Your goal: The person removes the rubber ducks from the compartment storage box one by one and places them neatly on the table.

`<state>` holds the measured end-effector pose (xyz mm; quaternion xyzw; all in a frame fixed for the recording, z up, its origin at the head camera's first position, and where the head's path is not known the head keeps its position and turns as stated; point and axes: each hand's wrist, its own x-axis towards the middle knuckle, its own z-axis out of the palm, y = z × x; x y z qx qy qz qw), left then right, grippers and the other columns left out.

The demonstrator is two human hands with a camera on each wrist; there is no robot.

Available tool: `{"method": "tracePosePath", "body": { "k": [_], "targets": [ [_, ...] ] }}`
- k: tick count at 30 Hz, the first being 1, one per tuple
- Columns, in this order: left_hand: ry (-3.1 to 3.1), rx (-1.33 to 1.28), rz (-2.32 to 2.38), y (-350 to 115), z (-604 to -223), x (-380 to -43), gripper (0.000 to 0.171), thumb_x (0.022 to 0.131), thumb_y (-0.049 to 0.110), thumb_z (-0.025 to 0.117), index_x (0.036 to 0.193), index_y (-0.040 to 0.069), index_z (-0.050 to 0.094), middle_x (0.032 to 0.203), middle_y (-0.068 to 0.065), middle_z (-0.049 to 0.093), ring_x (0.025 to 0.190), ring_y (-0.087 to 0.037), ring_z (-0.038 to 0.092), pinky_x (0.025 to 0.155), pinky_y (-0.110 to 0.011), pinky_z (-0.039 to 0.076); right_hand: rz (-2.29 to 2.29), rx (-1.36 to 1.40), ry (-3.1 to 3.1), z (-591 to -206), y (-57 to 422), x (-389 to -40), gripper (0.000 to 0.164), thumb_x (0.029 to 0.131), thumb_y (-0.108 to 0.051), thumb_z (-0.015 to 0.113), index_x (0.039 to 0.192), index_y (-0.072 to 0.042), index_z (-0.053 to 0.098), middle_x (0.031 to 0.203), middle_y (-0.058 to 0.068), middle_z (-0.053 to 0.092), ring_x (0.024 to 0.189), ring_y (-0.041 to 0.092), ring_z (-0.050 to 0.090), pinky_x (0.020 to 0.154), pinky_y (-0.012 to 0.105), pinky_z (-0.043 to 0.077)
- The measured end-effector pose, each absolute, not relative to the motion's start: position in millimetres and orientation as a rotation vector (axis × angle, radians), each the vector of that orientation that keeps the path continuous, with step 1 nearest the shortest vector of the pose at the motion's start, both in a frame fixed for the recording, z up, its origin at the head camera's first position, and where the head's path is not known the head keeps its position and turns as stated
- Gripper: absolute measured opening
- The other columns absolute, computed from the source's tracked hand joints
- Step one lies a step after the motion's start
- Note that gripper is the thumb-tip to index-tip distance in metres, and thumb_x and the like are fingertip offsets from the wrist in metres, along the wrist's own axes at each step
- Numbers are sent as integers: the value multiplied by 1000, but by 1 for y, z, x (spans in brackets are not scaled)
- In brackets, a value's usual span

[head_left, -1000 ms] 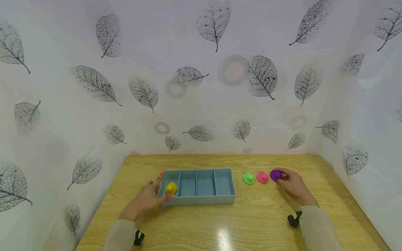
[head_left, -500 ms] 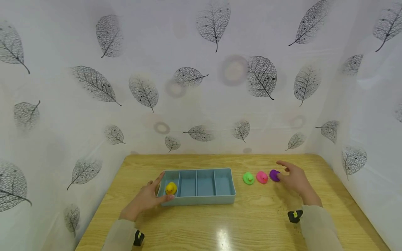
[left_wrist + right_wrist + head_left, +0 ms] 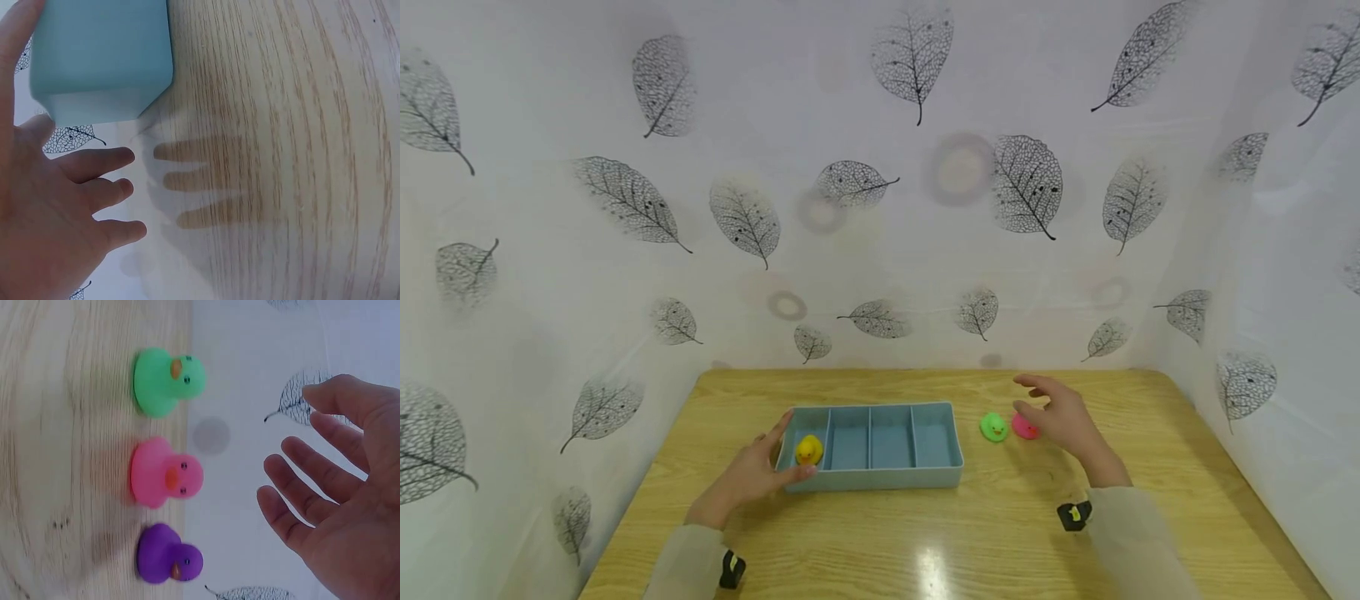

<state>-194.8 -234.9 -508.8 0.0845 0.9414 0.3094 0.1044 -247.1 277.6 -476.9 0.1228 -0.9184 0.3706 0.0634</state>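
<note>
My left hand (image 3: 748, 475) grips the left end of a blue-grey compartment box (image 3: 880, 479), thumb at the front wall and index finger at the back corner. In the left wrist view the other fingers (image 3: 103, 195) stick out beneath the box's end (image 3: 103, 56). A yellow rubber duck (image 3: 808, 450) sits in the leftmost compartment. My right hand (image 3: 1060, 417) hovers with relaxed, spread fingers and holds nothing. Near it stand a green duck (image 3: 159, 381), a pink duck (image 3: 164, 474) and a purple duck (image 3: 165, 555) in a row; the hand hides the purple one in the head view.
The wooden table (image 3: 850, 542) carries everything. A white sheet with a leaf print (image 3: 880, 250) hangs behind the table and along both sides. The ducks stand to the right of the box, the green one (image 3: 995, 427) nearest to it.
My right hand has let go of the purple duck, lifted off and moved left over the pink one. The purple duck had shifted slightly left. My left hand and the box have stayed still.
</note>
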Motion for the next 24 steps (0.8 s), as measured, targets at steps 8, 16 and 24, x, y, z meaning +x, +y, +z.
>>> {"method": "tracePosePath", "body": {
  "k": [8,16,24],
  "targets": [
    [2735,212,1011,-233,-514,-197,113,90,61,77,171,32,5,164,-34,34,140,-58,50,110,-70,47,1135,479,-2729,-475,249,-248,44,101,-17,71,142,-3,63,140,22,67,120,43,65,89,53,58],
    [2710,241,1060,-238,-522,-200,111,91,57,78,171,34,4,169,-30,26,149,-62,32,114,-76,37,1215,572,-2722,-472,220,-245,46,101,-17,70,144,-4,62,143,20,65,122,42,64,93,58,56],
    [2698,287,1011,-249,-523,-205,116,89,58,80,170,37,0,170,-31,22,152,-66,9,112,-86,25,1259,748,-2690,-468,182,-243,43,100,-15,71,142,-6,64,139,16,68,115,38,68,86,42,56]
  ]
}}
